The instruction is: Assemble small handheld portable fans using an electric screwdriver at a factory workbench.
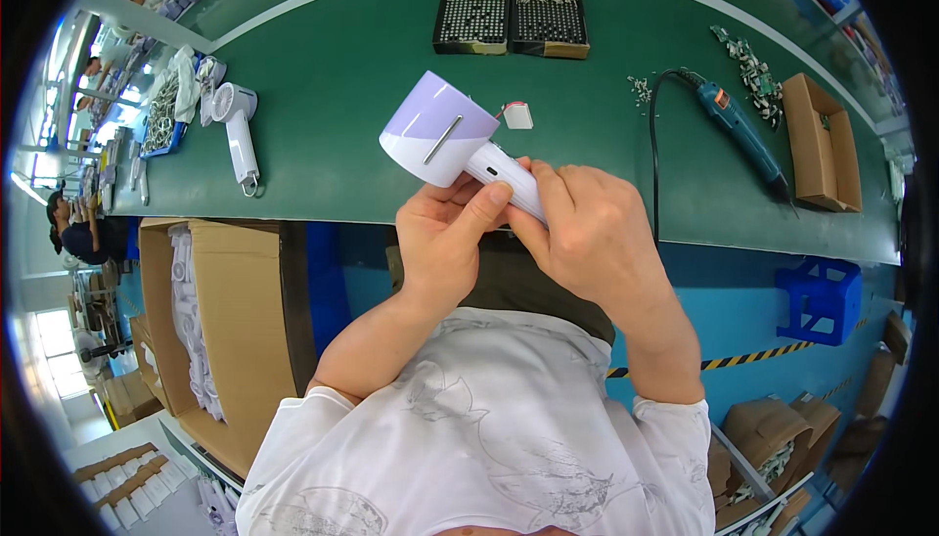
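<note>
No words or numbers can be read. On the green table (333,145), toward its right edge, a blue power tool (738,135) has an orange label (722,99), too tiny to read.

Bright light, fisheye-bent edges

Focus is crisp around the left hand (442,245); well to its left, a window (62,352) glares white. Beyond the hand, the counter (323,125) bows at its far edge; blackness rings the view.
</note>
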Motion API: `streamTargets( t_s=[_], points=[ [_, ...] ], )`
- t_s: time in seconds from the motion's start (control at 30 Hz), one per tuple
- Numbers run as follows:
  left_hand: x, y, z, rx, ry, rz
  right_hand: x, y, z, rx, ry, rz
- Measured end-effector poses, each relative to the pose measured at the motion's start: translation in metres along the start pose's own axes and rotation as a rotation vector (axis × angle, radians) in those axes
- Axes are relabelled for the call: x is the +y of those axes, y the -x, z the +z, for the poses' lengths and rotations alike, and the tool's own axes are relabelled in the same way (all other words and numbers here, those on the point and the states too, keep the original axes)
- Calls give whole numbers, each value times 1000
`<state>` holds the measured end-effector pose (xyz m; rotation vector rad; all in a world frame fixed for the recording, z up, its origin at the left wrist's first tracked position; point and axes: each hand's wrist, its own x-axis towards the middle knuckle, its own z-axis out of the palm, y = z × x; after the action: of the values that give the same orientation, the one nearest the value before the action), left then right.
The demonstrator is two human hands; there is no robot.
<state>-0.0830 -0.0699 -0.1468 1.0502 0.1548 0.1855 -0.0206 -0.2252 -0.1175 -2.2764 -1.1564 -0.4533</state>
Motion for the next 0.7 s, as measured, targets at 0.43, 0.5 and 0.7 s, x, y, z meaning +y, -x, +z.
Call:
streamTargets(
  t_s=[0.43, 0.5, 0.7],
  points=[
    [-4, -12, -3, -84, 77, 114, -7, 18, 8, 179, -264, 179],
    [-7, -16, -6, -325, 233, 51, -13, 16, 7, 244, -317, 110],
    [-17, -31, -20, -764, 475, 134, -31, 21, 12, 297, -397, 41]
  ],
)
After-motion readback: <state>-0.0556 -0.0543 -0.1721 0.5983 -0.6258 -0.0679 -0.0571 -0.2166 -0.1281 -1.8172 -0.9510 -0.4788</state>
